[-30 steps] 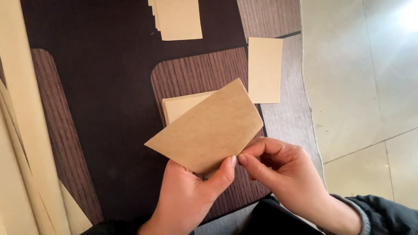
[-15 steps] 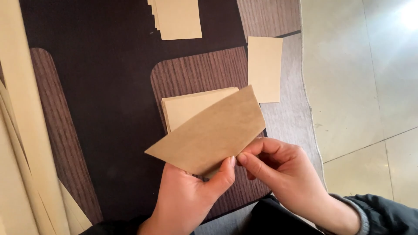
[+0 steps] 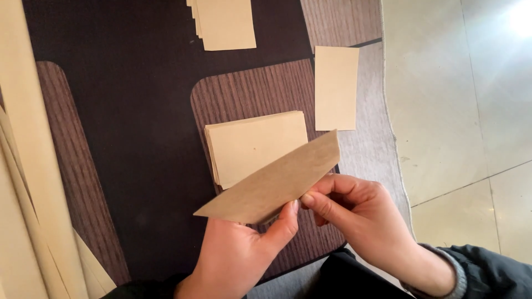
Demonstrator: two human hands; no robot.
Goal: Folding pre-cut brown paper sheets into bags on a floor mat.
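A brown paper sheet (image 3: 271,180) is held tilted above the mat, seen nearly edge-on. My left hand (image 3: 238,254) grips its lower edge from below, thumb pressed on the near side. My right hand (image 3: 360,213) pinches the same edge just to the right, fingers curled. Directly under the sheet lies a stack of pale tan paper rectangles (image 3: 252,141) on the mat.
A dark mat with wood-grain patches (image 3: 138,111) covers the floor. A single tan rectangle (image 3: 336,87) lies at the right, another stack (image 3: 224,23) at the top edge. Long tan strips (image 3: 25,166) run down the left. Pale floor tiles (image 3: 460,111) lie to the right.
The brown sheet has tipped flatter, toward edge-on, uncovering more of the tan stack beneath. Both hands have stayed in about the same place.
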